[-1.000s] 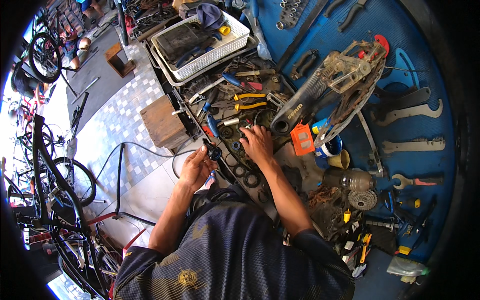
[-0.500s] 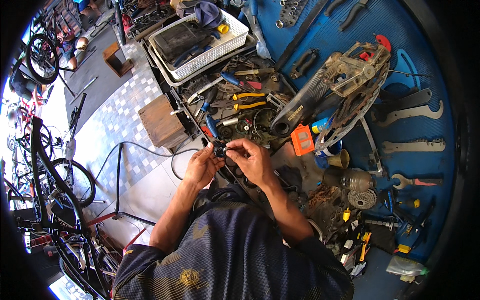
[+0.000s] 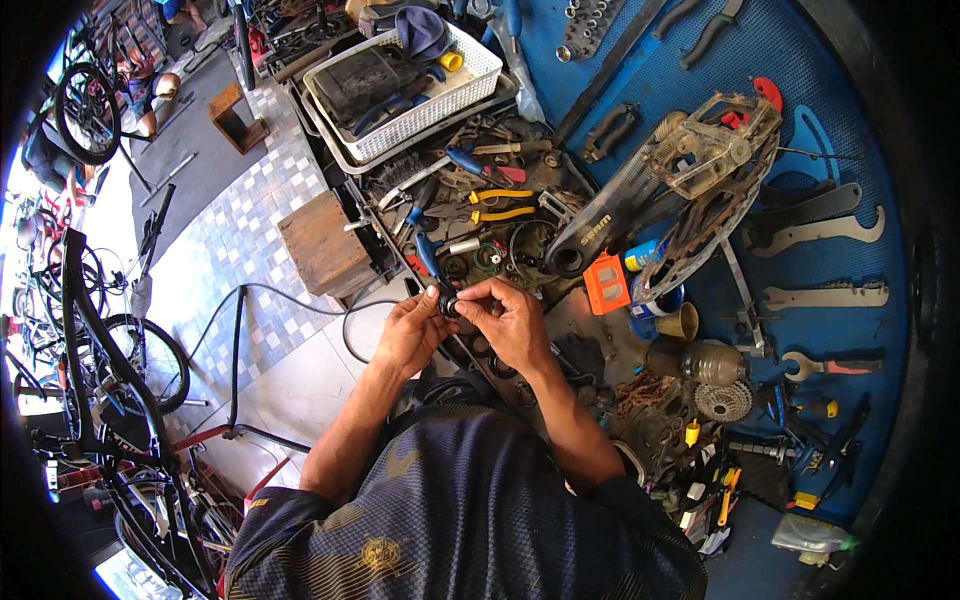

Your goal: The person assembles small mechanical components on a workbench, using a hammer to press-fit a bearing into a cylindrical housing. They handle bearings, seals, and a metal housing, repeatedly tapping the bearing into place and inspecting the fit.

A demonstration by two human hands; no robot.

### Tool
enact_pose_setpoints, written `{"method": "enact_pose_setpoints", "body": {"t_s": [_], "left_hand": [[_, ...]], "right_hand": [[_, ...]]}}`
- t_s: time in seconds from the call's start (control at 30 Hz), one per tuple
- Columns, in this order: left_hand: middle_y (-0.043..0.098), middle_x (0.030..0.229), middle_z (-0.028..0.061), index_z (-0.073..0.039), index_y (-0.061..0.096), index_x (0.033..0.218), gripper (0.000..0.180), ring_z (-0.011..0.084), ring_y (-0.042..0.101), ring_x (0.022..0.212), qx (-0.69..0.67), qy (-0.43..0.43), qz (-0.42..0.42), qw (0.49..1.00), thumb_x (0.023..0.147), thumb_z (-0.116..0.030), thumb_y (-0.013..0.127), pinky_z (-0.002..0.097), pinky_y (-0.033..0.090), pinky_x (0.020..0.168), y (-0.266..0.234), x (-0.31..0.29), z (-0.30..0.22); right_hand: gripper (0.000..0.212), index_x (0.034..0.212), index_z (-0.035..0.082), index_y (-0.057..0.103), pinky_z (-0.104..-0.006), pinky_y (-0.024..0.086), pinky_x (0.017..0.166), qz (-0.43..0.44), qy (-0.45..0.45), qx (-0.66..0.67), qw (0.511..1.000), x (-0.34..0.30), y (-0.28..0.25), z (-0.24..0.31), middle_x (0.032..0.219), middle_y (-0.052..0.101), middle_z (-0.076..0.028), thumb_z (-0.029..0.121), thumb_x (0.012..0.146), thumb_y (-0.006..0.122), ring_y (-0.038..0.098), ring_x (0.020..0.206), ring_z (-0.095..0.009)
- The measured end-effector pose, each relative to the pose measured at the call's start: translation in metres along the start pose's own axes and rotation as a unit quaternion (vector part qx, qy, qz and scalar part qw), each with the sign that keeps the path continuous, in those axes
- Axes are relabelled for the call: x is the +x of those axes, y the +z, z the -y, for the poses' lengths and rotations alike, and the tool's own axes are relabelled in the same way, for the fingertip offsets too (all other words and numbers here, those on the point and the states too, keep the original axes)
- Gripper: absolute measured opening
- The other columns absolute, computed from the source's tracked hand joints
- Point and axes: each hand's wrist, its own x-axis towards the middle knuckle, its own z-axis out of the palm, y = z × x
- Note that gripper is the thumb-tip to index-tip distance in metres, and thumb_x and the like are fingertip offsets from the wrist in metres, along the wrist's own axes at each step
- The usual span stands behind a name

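Between my two hands, in front of my chest, is a small black round part (image 3: 449, 303); its exact kind is hard to make out. The fingers and thumb of my left hand (image 3: 410, 330) close on its left side. My right hand (image 3: 505, 318) pinches its right edge with thumb and forefinger. Just beyond the part lies a blue-handled tool (image 3: 428, 255) on the cluttered bench. Further off are yellow-handled pliers (image 3: 500, 206). To the right of my right hand stands an orange box-shaped piece (image 3: 606, 283), near a black crank arm (image 3: 585, 240) joined to a muddy pedal (image 3: 712, 150).
A white basket (image 3: 450, 105) holds a dark case and tools. Left of the bench sits a wooden box (image 3: 325, 245). Wrenches (image 3: 825, 297) hang on the blue panel (image 3: 800, 320). A cassette (image 3: 724, 401) lies at right. A black bike frame (image 3: 90, 340) stands at left.
The black part has turned in my fingers and shifted slightly to the right. My left thumb has moved up along it, and my right fingers have stayed close against it.
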Motion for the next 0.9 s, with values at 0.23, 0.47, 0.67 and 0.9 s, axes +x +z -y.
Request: {"method": "enact_pose_setpoints", "body": {"t_s": [0.23, 0.47, 0.67, 0.9], "left_hand": [[0.076, 0.111, 0.0097, 0.000, 0.067, 0.122, 0.036, 0.0220, 0.073, 0.098, 0.006, 0.007, 0.033, 0.999, 0.113, -0.034, 0.058, 0.0435, 0.060, 0.093, 0.004, -0.004, -0.006], [0.071, 0.124, 0.0118, -0.002, 0.058, 0.136, 0.039, 0.0217, 0.072, 0.107, 0.006, 0.012, 0.060, 0.998, 0.111, -0.032, 0.062, 0.0438, 0.060, 0.094, 0.013, -0.010, -0.017], [0.067, 0.127, 0.0100, -0.005, 0.051, 0.145, 0.057, 0.0195, 0.070, 0.110, 0.085, 0.060, 0.129, 0.986, 0.103, -0.034, 0.075, 0.0373, 0.059, 0.095, 0.021, -0.020, -0.026], [0.066, 0.128, 0.0074, 0.000, 0.055, 0.148, 0.077, 0.0163, 0.065, 0.114, 0.277, 0.194, 0.142, 0.930, 0.083, -0.013, 0.094, 0.0332, 0.055, 0.096, 0.040, -0.042, -0.044]], "right_hand": [[0.034, 0.122, 0.010, 0.075, -0.0263, 0.047, 0.068, -0.012, 0.008, -0.004, 1.000, -0.004, 0.003, -0.001, 0.104, 0.072, -0.001, 0.020, 0.092, 0.087, 0.060, 0.080, -0.009], [0.060, 0.137, 0.007, 0.069, -0.0285, 0.053, 0.077, 0.115, 0.059, 0.103, 0.986, -0.001, -0.011, -0.001, 0.113, 0.070, -0.005, 0.037, 0.090, 0.089, 0.066, 0.098, -0.013], [0.064, 0.136, 0.004, 0.068, -0.0295, 0.051, 0.081, 0.120, 0.047, 0.137, 0.982, -0.005, -0.018, 0.002, 0.114, 0.074, -0.004, 0.039, 0.087, 0.091, 0.067, 0.102, -0.013], [0.072, 0.140, 0.003, 0.064, -0.0324, 0.050, 0.090, 0.105, 0.020, 0.133, 0.985, -0.011, -0.028, 0.021, 0.119, 0.074, -0.005, 0.036, 0.084, 0.094, 0.066, 0.109, -0.014]]}}
